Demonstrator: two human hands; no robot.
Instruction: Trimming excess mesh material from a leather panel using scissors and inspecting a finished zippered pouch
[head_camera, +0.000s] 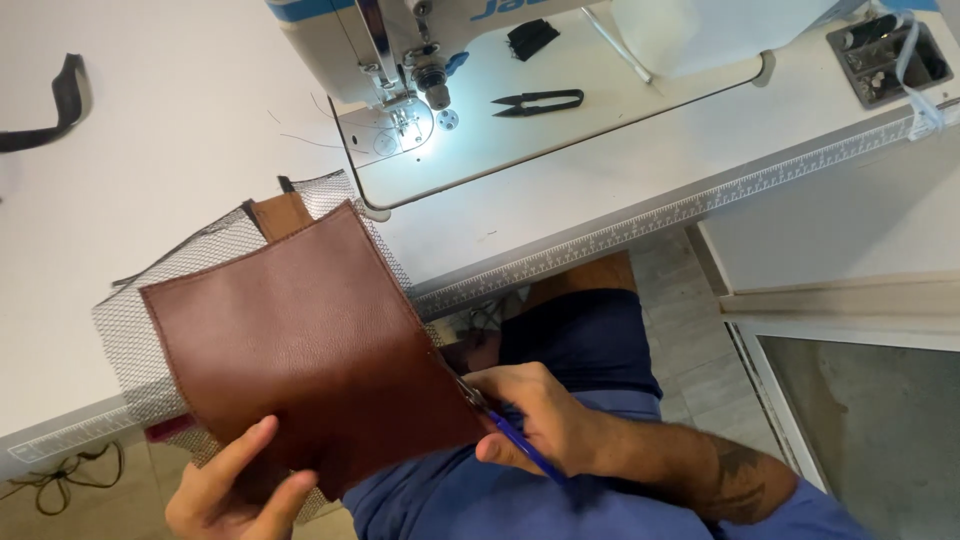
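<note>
Brown leather panel (310, 350), grained and stitched along its edges, is backed by black mesh (130, 330) that sticks out past its top and left sides. It sits tilted, long axis running from lower left up toward the sewing machine (400, 60), half over the white table (150, 170) edge, above the person's lap. The left hand (235, 490) pinches its lower corner, thumb on top. The right hand (545, 420) is closed around blue-handled scissors (500, 420), blades at the panel's right edge.
</note>
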